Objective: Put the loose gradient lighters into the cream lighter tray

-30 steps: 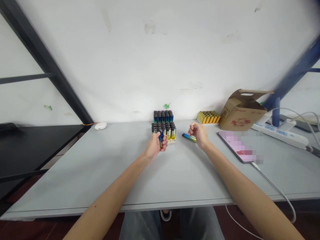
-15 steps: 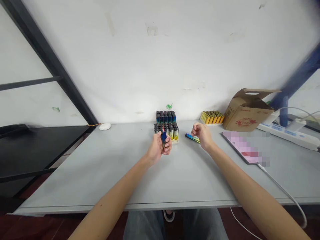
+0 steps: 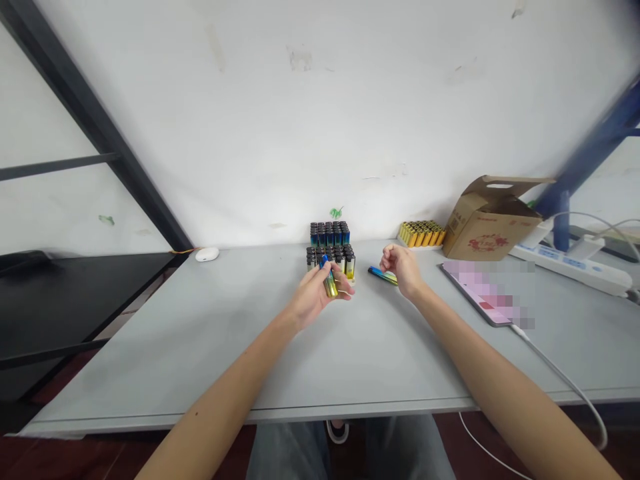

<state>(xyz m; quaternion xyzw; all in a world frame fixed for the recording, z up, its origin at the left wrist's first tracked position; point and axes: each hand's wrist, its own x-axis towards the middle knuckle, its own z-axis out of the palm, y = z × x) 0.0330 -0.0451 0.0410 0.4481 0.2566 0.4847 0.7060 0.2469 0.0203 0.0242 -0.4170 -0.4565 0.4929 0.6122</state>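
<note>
My left hand (image 3: 317,291) grips a blue-to-yellow lighter (image 3: 329,279) between thumb and palm, its blue end tilted up and away. The other fingers of that hand reach out to the right, partly spread. My right hand (image 3: 404,270) is held with its fingers curled in; whatever they may hold is hidden. A second blue-and-yellow lighter (image 3: 383,275) lies slanted just below those curled fingers, and I cannot tell whether the hand grips it. Behind my left hand stands a tray of upright lighters (image 3: 350,265) with black tops, partly covered by the hand.
Farther back is a block of blue lighters (image 3: 330,233). Yellow cylinders (image 3: 423,233) stand in a tray beside an open cardboard box (image 3: 493,230). A phone (image 3: 477,293) on a white cable, a power strip (image 3: 575,267) and a white case (image 3: 207,254) rest on the grey table (image 3: 200,360).
My left hand has turned the lighter so its yellow lower part shows, and its fingers have loosened and stretched out to the right. My right hand has stayed in place.
</note>
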